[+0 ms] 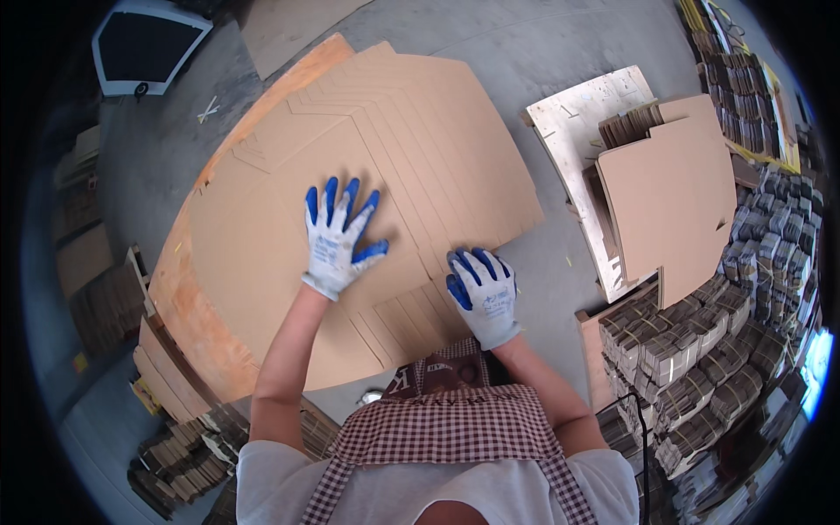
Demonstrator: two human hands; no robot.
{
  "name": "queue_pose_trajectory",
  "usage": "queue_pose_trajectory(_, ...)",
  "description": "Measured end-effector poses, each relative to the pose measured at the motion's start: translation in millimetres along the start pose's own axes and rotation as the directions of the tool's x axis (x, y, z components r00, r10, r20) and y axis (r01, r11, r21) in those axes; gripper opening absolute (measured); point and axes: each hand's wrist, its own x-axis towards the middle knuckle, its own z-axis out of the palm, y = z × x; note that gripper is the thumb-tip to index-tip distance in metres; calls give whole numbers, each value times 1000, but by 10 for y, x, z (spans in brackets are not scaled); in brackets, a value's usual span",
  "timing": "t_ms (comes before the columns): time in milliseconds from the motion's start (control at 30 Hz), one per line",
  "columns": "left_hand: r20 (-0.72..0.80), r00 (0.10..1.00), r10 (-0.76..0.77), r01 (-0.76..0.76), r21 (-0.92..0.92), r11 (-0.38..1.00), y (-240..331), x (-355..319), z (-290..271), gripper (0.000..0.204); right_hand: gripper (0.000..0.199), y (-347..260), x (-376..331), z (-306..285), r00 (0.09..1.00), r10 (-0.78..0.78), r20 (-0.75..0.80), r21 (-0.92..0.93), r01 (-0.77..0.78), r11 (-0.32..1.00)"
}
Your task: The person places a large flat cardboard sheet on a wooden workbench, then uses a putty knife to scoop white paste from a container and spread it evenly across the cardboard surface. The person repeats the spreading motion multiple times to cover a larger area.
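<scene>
A broad stack of fanned brown cardboard sheets [280, 210] lies in front of me, its stepped edges and creases running across the right half. My left hand [334, 241], in a white and blue work glove, presses flat on the top sheet with its fingers spread. My right hand [484, 293], gloved the same way, is at the near right edge of the stack. Its fingers are bent and close together over the sheets' edge; their tips are partly hidden.
An orange-brown wooden board [197, 319] shows under the stack's left side. To the right, cut cardboard pieces [669, 188] lie on a pale board [604, 114]. Strapped cardboard bundles [678, 350] are piled near my right side. A dark-topped cart [149, 48] stands far left.
</scene>
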Motion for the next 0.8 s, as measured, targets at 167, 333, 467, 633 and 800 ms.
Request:
queue_pose_trajectory(167, 64, 992, -105, 105, -1, 994, 246, -206, 228, 85, 41, 54, 108, 164, 972, -208, 111, -121, 221, 968)
queue_pose_trajectory(333, 30, 989, -145, 144, 20, 989, 265, -219, 350, 87, 40, 100, 106, 200, 963, -231, 137, -152, 251, 956)
queue_pose_trajectory(467, 42, 988, -149, 148, 33, 988, 268, -219, 355, 87, 40, 110, 103, 218, 964, -232, 132, -151, 250, 956)
queue_pose_trajectory(633, 22, 989, -145, 144, 46, 989, 264, -224, 391, 87, 40, 106, 109, 217, 966, -230, 122, -134, 246, 960)
queue_pose_trajectory(800, 22, 988, -152, 151, 38, 988, 287, -217, 365, 84, 41, 113, 93, 229, 967, -221, 127, -149, 239, 960)
